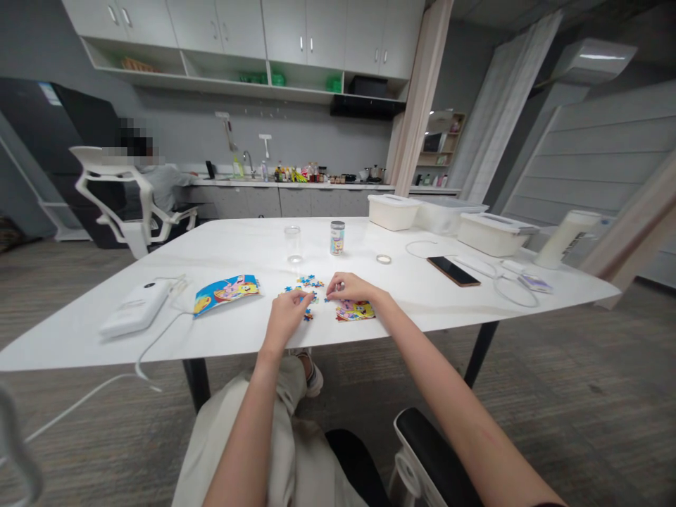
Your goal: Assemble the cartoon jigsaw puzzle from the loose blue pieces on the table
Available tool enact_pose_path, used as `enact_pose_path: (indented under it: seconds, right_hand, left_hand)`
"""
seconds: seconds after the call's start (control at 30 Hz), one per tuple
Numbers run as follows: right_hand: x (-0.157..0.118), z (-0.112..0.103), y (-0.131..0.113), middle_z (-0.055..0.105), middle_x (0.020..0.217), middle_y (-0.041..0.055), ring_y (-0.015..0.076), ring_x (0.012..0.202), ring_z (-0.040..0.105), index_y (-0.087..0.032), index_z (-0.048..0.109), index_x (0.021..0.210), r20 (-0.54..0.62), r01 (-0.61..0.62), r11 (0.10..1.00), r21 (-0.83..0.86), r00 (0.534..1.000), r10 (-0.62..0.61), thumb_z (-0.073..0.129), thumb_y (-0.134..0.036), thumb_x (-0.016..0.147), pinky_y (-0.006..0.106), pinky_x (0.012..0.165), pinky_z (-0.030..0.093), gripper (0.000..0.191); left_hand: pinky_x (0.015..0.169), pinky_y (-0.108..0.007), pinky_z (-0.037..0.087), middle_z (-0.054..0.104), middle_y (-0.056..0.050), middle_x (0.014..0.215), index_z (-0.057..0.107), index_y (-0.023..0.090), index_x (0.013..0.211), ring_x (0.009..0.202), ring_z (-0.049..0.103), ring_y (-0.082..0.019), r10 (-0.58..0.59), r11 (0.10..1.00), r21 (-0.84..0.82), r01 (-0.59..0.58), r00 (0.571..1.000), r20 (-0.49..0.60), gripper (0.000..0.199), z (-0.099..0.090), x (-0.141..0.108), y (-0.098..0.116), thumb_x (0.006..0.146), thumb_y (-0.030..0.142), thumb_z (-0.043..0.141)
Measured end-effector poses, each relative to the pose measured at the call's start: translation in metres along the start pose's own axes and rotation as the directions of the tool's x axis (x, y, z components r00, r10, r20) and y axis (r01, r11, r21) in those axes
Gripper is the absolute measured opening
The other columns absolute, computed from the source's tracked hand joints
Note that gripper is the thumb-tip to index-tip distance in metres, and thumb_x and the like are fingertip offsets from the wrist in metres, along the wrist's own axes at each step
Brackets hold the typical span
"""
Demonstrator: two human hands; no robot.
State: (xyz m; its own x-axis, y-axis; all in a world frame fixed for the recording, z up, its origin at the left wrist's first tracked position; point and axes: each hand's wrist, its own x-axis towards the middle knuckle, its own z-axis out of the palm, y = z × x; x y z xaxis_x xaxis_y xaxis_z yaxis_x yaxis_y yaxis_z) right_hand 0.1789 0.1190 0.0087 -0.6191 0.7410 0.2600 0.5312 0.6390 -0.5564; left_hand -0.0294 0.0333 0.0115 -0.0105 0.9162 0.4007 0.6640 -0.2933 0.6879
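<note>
Small blue and yellow puzzle pieces [310,282] lie loose on the white table, between and just beyond my hands. My left hand [289,313] rests at the near left side of these pieces, fingers bent together; whatever it pinches is too small to make out. To the right, my right hand [349,287] is closed at the fingertips near a small blue piece, above a partly joined colourful puzzle section [355,310]. The wrist covers part of that section's right side. Left of my hands lies a curved picture sheet [227,294] with cartoon figures.
Beyond the pieces stand a clear jar [293,245] and a labelled can [337,238], with a round lid [384,259] nearby. A phone [453,270], cables and white boxes [393,212] are at right. A white device [136,310] lies left. A person sits behind, at left.
</note>
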Motion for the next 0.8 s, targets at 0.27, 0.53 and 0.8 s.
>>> enact_pose_path:
  seconds: [0.27,0.53,0.8]
  right_hand:
    - [-0.003,0.002,0.001,0.063,0.091,0.0049,0.0156,0.083,0.059,-0.018,0.076,0.090,-0.012,-0.011,0.999,0.033,1.000,0.011,0.072,-0.021,0.074,0.028,0.079,0.046,0.017]
    - [-0.003,0.006,0.008,0.062,0.089,0.0059,0.0175,0.081,0.057,-0.018,0.074,0.082,-0.020,-0.023,0.999,0.034,1.000,0.024,0.068,-0.030,0.077,0.032,0.079,0.046,0.015]
    - [-0.004,0.007,0.011,0.063,0.086,0.0055,0.0173,0.079,0.056,-0.017,0.073,0.078,-0.039,-0.048,0.998,0.033,0.998,0.049,0.070,-0.034,0.075,0.032,0.076,0.045,0.018]
  left_hand:
    - [0.053,-0.023,0.035,0.056,0.000,0.052,0.073,0.013,0.076,0.055,0.054,-0.016,-0.181,0.965,-0.210,0.156,0.978,-0.107,0.033,0.000,-0.002,-0.013,0.074,0.042,0.057]
    - [0.054,-0.022,0.036,0.060,0.000,0.054,0.074,0.011,0.082,0.055,0.054,-0.014,-0.260,0.938,-0.267,0.220,0.958,-0.123,0.030,-0.001,-0.008,-0.009,0.077,0.034,0.057]
    - [0.069,-0.025,0.043,0.073,-0.009,0.079,0.076,0.013,0.086,0.077,0.065,-0.019,-0.295,0.955,-0.055,0.291,0.952,-0.085,0.020,0.001,-0.007,-0.001,0.079,0.026,0.061]
